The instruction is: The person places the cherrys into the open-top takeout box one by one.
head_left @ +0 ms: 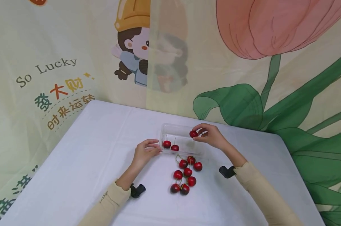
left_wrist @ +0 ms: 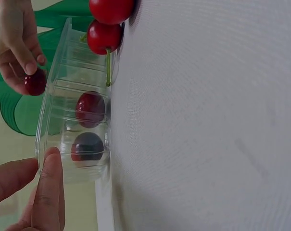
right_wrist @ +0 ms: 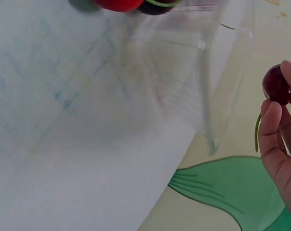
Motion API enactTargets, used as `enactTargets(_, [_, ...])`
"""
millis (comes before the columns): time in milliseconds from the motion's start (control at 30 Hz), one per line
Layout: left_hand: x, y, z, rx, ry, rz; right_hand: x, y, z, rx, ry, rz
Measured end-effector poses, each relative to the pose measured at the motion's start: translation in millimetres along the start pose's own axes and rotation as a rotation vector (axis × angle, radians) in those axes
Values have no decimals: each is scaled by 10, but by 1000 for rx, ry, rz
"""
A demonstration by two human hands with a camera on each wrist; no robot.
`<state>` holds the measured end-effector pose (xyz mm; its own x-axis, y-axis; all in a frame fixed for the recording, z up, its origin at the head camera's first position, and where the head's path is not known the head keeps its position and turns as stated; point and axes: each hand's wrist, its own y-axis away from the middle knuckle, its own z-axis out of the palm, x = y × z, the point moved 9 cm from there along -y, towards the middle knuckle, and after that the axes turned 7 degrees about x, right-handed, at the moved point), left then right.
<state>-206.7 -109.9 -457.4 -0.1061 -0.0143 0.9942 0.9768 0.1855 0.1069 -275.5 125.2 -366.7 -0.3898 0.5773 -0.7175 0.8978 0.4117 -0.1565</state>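
Observation:
A clear plastic container [head_left: 184,153] stands on the table with two cherries in its left part, one of them a dark red cherry [head_left: 167,144]. My left hand [head_left: 144,153] is at the container's left end; in the left wrist view its thumb and fingers [left_wrist: 50,180] pinch the rim. Over the container's right end, my right hand [head_left: 211,135] holds a cherry [head_left: 193,134] between thumb and fingertips. The right wrist view shows that cherry [right_wrist: 276,85] with its green stem hanging down beside the fingers.
In front of the container several cherries with stems, among them a cherry [head_left: 188,172], lie in a loose group on the white table [head_left: 88,163]. A printed curtain [head_left: 173,103] hangs behind the table. Each wrist carries a small black camera, such as the camera [head_left: 137,190].

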Motion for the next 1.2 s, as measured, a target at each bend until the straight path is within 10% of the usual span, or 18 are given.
enactTargets(467, [-28,-35,10,7,-37,3,-11,-255,649,-150,49,50])
enactTargets(1200, [-3,-28,39,3,-26,21,124,-200,875,-202,48,77])
